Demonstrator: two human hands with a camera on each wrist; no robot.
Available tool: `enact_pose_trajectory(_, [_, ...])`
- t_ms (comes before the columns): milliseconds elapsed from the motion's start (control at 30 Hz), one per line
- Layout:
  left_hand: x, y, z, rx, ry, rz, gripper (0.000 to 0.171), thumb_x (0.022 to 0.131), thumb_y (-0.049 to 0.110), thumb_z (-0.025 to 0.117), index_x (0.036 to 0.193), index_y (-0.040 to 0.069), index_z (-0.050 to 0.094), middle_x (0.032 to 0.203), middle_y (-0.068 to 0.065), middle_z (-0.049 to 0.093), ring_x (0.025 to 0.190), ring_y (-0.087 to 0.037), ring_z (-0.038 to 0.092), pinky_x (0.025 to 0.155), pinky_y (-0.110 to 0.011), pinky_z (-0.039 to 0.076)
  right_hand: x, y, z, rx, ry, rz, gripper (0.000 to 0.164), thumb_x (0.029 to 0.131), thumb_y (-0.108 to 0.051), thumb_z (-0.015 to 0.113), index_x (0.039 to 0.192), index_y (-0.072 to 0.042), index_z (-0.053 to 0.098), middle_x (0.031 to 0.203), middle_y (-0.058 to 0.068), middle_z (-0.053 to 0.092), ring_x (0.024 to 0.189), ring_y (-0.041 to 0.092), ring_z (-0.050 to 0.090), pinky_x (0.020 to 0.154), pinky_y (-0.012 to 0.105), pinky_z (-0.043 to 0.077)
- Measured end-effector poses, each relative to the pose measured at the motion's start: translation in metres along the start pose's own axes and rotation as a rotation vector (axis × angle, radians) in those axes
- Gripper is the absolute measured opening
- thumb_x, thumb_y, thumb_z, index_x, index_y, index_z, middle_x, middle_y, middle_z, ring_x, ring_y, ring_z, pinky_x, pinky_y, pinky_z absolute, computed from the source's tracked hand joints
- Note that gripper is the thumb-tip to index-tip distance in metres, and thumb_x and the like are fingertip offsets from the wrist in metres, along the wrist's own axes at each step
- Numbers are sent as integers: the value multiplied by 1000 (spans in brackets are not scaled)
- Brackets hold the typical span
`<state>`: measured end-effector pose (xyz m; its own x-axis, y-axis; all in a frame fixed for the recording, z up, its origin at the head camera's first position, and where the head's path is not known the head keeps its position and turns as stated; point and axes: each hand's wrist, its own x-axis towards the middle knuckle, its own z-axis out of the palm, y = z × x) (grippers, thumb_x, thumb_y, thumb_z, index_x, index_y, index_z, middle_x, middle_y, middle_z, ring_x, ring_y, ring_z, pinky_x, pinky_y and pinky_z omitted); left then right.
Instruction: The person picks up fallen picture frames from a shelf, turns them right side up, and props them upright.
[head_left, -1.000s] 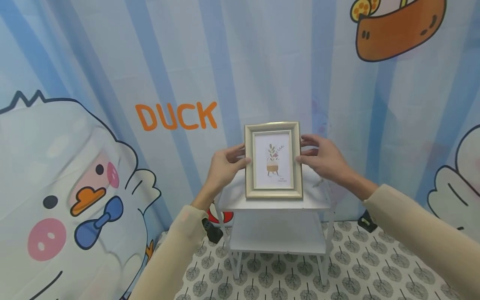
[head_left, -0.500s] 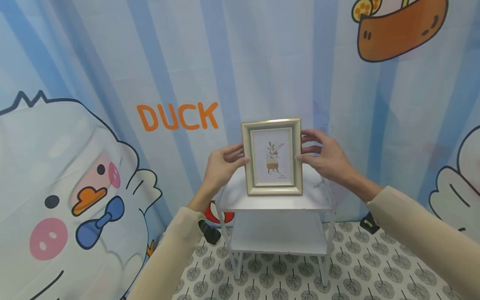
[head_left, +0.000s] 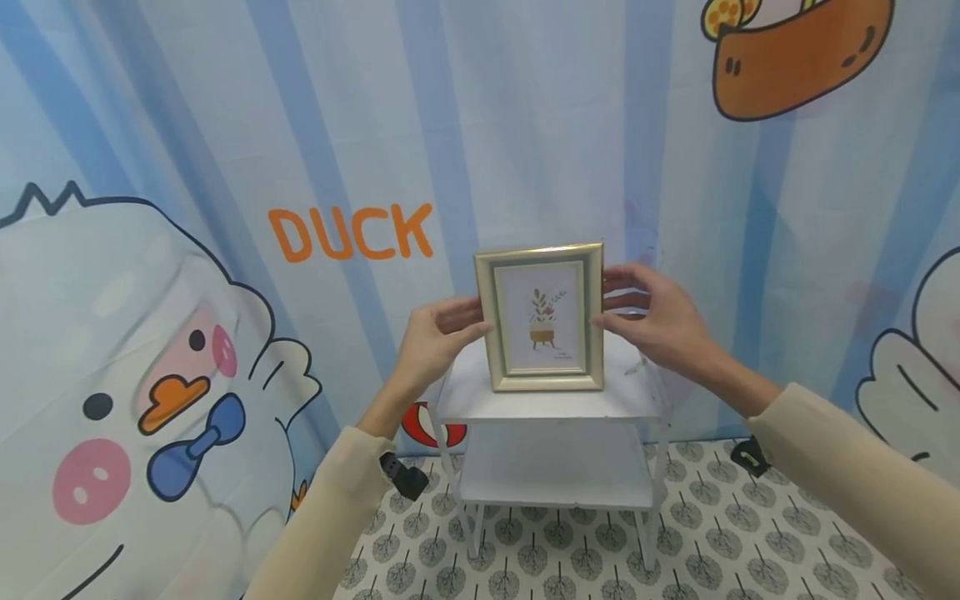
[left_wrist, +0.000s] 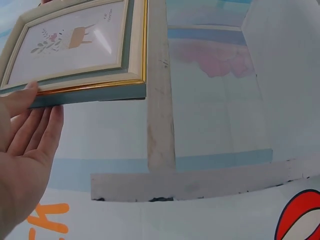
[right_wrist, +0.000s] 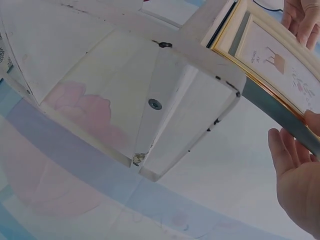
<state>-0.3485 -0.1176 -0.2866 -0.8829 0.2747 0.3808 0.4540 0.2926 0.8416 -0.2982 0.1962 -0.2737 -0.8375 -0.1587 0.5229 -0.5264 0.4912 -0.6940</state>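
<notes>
A cream picture frame [head_left: 540,321] with gilt edges stands upright, slightly turned, over the top of a white shelf stand [head_left: 622,400]. It holds a print of a potted plant. My left hand [head_left: 431,342] grips its left side, thumb on the front and fingers at the edge and behind. On the opposite side my right hand [head_left: 663,321] holds the frame the same way. In the left wrist view, the left hand [left_wrist: 30,155] pinches the frame's blue-grey side. The right wrist view has the right hand [right_wrist: 302,187] at the other side. The frame's back is hidden.
The stand has a lower white shelf [head_left: 555,467] and thin legs on a tree-patterned floor [head_left: 720,533]. Close behind it hangs a striped blue curtain [head_left: 540,125] with cartoon ducks. A dark camera [head_left: 405,477] sits on the left wrist.
The frame has turned, its left side swinging left and looking nearer. My left hand has moved left with it; my right hand has shifted slightly outward. Both keep hold.
</notes>
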Motion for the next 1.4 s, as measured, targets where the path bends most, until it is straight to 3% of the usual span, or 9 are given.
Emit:
enact_pose_trajectory(433, [-3, -4, -2, 5, -16, 28, 43, 96, 22, 79, 137, 11, 71, 134, -12, 74, 129, -27, 70, 111, -47, 56, -6, -7, 0, -65, 12, 45, 55, 98, -15, 75, 147, -3, 54, 141, 19, 64, 124, 42, 69, 97, 59, 60])
enact_pose_trajectory(733, [-9, -5, -2, -15, 14, 4, 40, 92, 21, 84, 130, 13, 75, 127, -9, 78, 122, -24, 73, 108, -46, 58, 1, -5, 4, -30, -4, 40, 56, 99, -10, 73, 149, 0, 51, 145, 24, 61, 127, 45, 67, 103, 56, 59])
enact_pose_trajectory(1000, [-14, 0, 3, -21, 17, 40, 39, 90, 19, 85, 127, 11, 76, 123, -12, 79, 116, -26, 76, 99, -41, 63, 15, -7, 6, -52, -29, 107, 56, 102, -4, 63, 155, 1, 45, 153, 25, 56, 134, 47, 62, 104, 51, 59])
enact_pose_trajectory(1233, [-19, 4, 8, -21, 6, 32, 42, 90, 20, 85, 130, 10, 75, 124, -13, 78, 118, -26, 75, 100, -42, 62, 28, -5, 11, -42, -40, 139, 56, 102, 1, 58, 156, 3, 43, 156, 27, 52, 136, 48, 59, 107, 50, 57])
enact_pose_trajectory(1400, [-21, 8, 14, -48, -1, 88, 39, 91, 17, 84, 128, 9, 75, 123, -14, 78, 115, -26, 77, 99, -39, 63, 41, -5, 17, -23, -54, 135, 55, 102, 4, 54, 156, 4, 41, 157, 27, 51, 137, 48, 59, 110, 50, 56])
